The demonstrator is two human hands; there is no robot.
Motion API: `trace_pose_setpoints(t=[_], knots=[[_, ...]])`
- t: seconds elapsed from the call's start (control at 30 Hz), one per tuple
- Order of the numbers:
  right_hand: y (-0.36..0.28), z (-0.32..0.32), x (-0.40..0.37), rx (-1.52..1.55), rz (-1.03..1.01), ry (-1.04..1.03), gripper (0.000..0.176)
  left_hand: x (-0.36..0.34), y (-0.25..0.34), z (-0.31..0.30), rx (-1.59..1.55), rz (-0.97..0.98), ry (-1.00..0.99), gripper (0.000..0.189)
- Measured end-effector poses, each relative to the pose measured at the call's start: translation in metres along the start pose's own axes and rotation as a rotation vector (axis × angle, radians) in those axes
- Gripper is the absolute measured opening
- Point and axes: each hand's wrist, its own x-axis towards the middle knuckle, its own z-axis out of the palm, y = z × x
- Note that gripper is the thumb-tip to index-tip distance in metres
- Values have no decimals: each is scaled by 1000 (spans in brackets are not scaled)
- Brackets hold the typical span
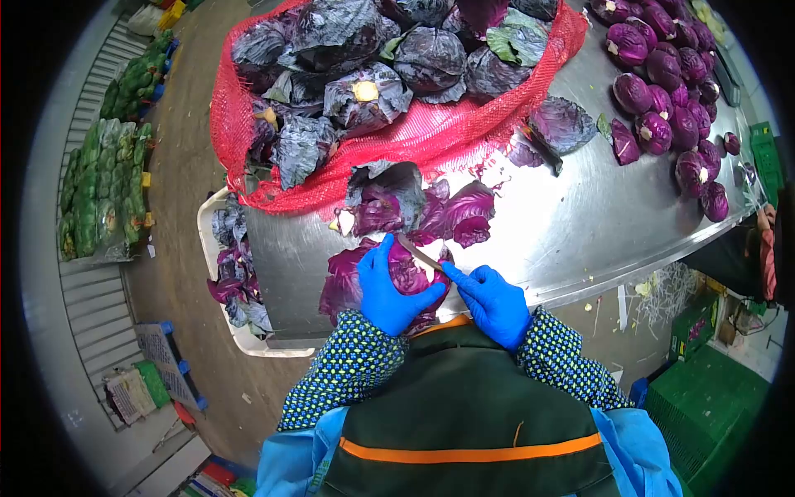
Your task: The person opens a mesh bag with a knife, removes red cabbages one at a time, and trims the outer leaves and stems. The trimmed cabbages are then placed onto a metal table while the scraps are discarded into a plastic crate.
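My left hand (387, 291), in a blue glove, is curved against a red cabbage (408, 275), thumb and fingers apart around its side. In my blue-gloved right hand (494, 305) is a small knife (418, 253). Its blade lies over the pale stem end of the cabbage, pointing up and left. Loose purple leaves (470, 211) lie just beyond the hands, with a dark outer leaf (391, 186) and a cut pale stem piece (345, 221). The underside of the cabbage is hidden.
A red mesh sack (414, 137) full of untrimmed cabbages spreads over the steel table (580, 240). Trimmed cabbages (662, 99) are heaped at the right. A white bin (212, 248) with leaves stands left of the table. Green crates (704, 406) stand lower right; another person's hand (766, 218) shows at the right edge.
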Motion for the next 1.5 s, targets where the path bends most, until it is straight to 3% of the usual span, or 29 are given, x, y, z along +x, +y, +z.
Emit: trace_pose_setpoints(t=[0.17, 0.23, 0.3, 0.37, 0.4, 0.43, 0.5, 0.57, 0.6, 0.63, 0.7, 0.77, 0.8, 0.83, 0.9, 0.93, 1.03, 1.1, 1.17, 1.2, 1.23, 1.3, 1.33, 1.4, 1.5], knots=[[-3, 1, 20, -144, 1, 36, 53, -8, 1, 6, -15, -21, 49, 103], [7, -2, 36, 15, 200, 164, 52, -14, 0, 9, -32, -35, 80, 104], [17, 10, 40, -43, 209, 136, 57, -18, -3, 10, -62, 16, 98, 105], [10, 22, 39, 373, 440, 74, 71, -10, -14, 8, -49, 80, 98, 106], [23, 31, 50, 435, 470, 130, 79, -5, -21, 5, -131, 103, 43, 106], [38, 35, 58, 430, 458, 123, 79, -5, -29, 1, -205, 120, -18, 106], [55, 30, 79, 509, 616, 112, 65, -9, -31, -20, -568, -77, -198, 107], [66, 20, 81, 605, 667, 153, 51, -20, -24, -38, -490, 171, -161, 108], [62, 8, 79, 977, 731, 156, 44, -24, -7, -47, -474, 269, -109, 110], [54, -5, 70, 1139, 721, 190, 46, -27, 5, -53, -406, 350, -33, 113], [22, -37, 51, 1901, 776, -204, 48, -23, 17, -45, -341, 550, 204, 112], [-9, -34, 30, 1829, 646, -40, 48, -15, 35, -52, -258, 518, 167, 110], [-8, -33, 29, 1714, 647, -55, 43, -9, 45, -53, -175, 479, 131, 108], [-9, -40, 30, 1482, 454, -113, 44, -2, 53, -51, -184, 535, 153, 99], [-6, -42, 27, 1506, 507, -63, 49, 6, 63, -57, -206, 461, 111, 68], [-5, -42, 25, 1506, 504, -64, 49, 10, 63, -58, -205, 463, 113, 68], [0, -38, 12, 1484, 432, -1, 50, 20, 67, -70, 175, 646, 72, 27], [3, -34, 8, 1425, 406, -3, 53, 24, 65, -72, 261, 640, -53, 29], [15, -26, 6, 1553, 437, -53, 56, 43, 53, -59, -184, 429, 8, 27], [15, -22, 5, 1589, 462, -23, 56, 47, 46, -64, -524, 37, -304, 42], [16, -20, 3, 1626, 493, 10, 57, 46, 42, -63, -518, 40, -308, 42], [15, -25, 5, 1593, 477, -10, 63, 33, 60, -71, -87, 449, -418, 62], [8, -35, 8, 1486, 422, -18, 69, 37, 63, -73, -65, 342, -547, 79], [12, -39, 17, 1316, 339, -57, 85, 44, 46, -60, -152, 289, -579, 80], [35, -21, 23, 1151, 294, -66, 90, 46, 22, -31, -230, 293, -575, 78]])
